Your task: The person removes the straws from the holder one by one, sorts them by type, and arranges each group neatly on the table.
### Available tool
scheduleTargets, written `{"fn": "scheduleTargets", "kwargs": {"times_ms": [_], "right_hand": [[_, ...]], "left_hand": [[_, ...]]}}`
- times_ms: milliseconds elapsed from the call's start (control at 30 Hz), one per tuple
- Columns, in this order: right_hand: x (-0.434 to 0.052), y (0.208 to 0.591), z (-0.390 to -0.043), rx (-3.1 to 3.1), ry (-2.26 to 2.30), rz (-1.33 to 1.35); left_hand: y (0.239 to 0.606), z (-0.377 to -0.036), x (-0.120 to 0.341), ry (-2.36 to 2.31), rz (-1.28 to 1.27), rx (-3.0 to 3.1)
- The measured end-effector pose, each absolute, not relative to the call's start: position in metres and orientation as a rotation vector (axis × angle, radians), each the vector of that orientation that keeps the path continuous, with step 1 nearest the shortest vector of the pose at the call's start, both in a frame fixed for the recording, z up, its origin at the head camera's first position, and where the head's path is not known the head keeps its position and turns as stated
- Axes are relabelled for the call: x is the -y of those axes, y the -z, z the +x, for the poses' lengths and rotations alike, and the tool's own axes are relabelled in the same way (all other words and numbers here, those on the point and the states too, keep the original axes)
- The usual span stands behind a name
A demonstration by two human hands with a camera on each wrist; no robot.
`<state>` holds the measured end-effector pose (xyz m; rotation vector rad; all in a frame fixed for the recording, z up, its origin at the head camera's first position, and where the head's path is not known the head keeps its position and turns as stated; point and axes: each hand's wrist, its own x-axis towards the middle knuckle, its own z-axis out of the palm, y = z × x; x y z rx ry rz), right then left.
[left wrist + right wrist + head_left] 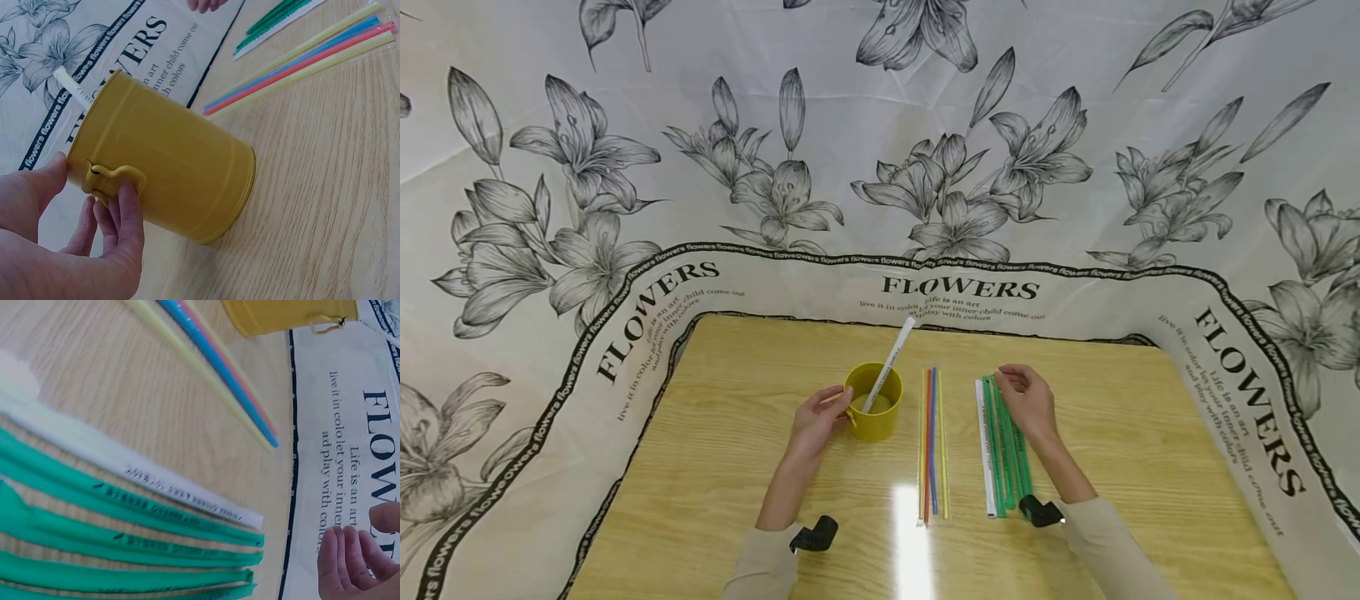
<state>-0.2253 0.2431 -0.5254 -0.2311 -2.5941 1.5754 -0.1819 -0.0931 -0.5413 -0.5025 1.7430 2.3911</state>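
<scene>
A yellow metal cup stands on the wooden table with one white wrapped straw leaning in it. My left hand holds the cup at its small handle, thumb on the rim and fingers under the handle. To the right of the cup lie several thin coloured straws. Further right lies a row of green wrapped straws with one white wrapped straw beside them. My right hand hovers over their far ends, its fingers loosely curled and holding nothing.
A white cloth printed with grey flowers and the word FLOWERS surrounds the table on three sides and rises behind it. Bare wood lies to the left of the cup and along the right side. A glare spot sits near the front edge.
</scene>
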Motion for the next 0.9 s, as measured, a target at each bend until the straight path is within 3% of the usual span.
{"fn": "scheduleTargets", "kwargs": {"times_ms": [900], "right_hand": [[-0.174, 0.496, -0.234, 2.486, -1.773, 0.109]], "left_hand": [[0.544, -0.183, 0.092, -2.407, -0.512, -1.738]]}}
